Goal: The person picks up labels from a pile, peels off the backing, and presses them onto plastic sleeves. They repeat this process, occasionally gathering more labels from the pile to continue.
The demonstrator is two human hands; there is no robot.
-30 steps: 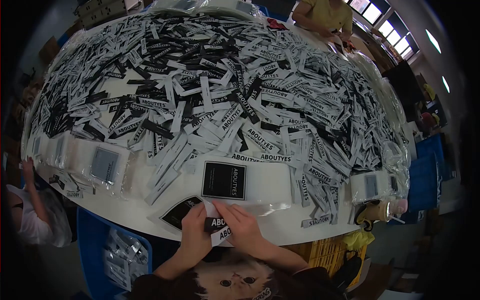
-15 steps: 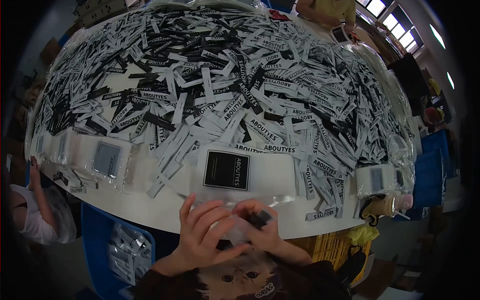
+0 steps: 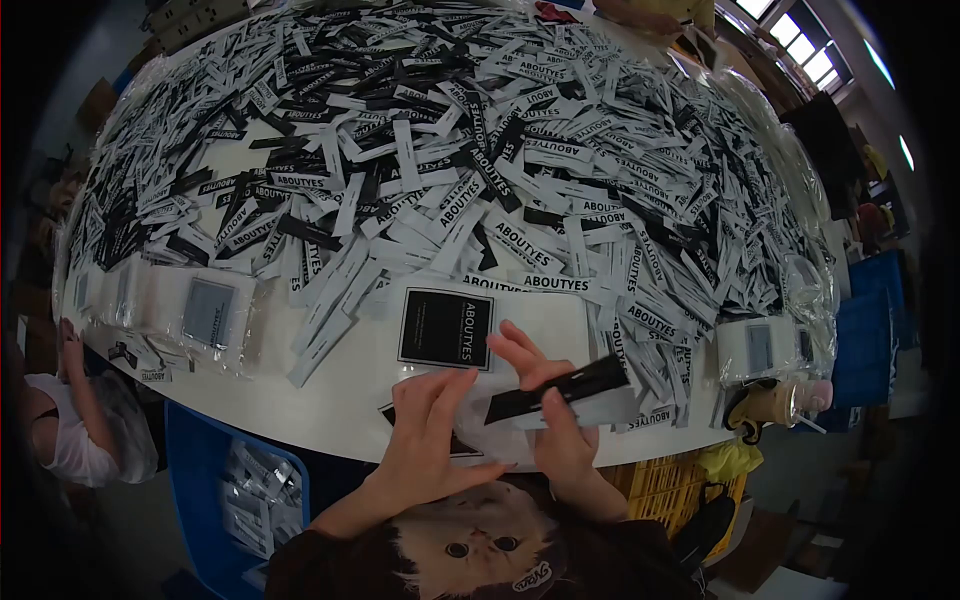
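Observation:
My right hand (image 3: 556,420) pinches a long black strip packet (image 3: 590,384) together with a pale one beneath it, over the table's near edge. My left hand (image 3: 430,435) is beside it, its fingers bent round a clear plastic bag (image 3: 495,437); a dark printed part of this bag shows behind the fingers. Just beyond both hands lies a stack of clear bags with a black ABOUTYES label (image 3: 445,329). Past the stack, many black and white strip packets (image 3: 530,245) are heaped across the white table (image 3: 350,420).
Wrapped bag stacks lie at the left (image 3: 212,315) and right (image 3: 760,350). Cups (image 3: 775,408) stand at the right edge. Below are a blue bin (image 3: 190,500) with packets and a yellow crate (image 3: 650,490). Co-workers are at the left (image 3: 80,420) and far right.
My right hand has turned outward, and the black and pale strips now extend to the right. My left hand has moved slightly; more of the dark-printed bag shows.

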